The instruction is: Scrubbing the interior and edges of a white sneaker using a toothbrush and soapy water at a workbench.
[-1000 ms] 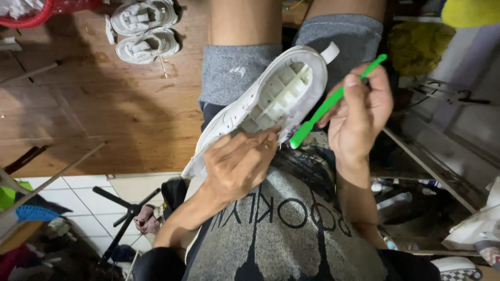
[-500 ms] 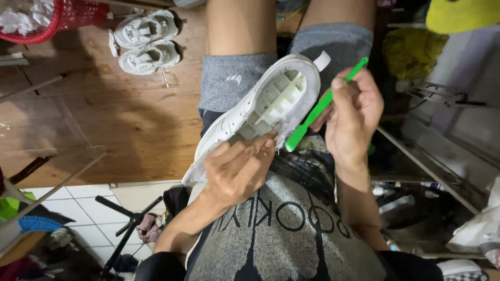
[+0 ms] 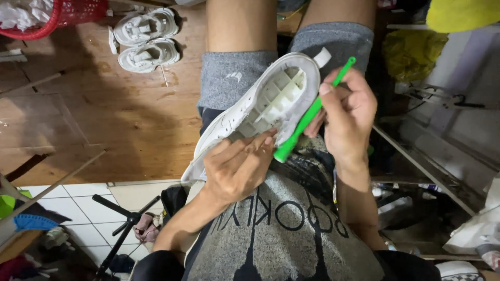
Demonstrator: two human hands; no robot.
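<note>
While the shoe rests on the lap, do this:
Shoe: white shoe (image 3: pixel 260 109) lies sole up; keep it steady.
Left hand: left hand (image 3: pixel 237 169) closed around its near end.
Right hand: right hand (image 3: pixel 346 112) pinches the green brush (image 3: pixel 312 112); rub gently along the sole edge.

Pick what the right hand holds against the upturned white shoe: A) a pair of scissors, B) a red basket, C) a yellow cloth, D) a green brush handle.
D: the right hand grips a green brush handle laid across the sole of the white shoe, which the left hand steadies.
</note>
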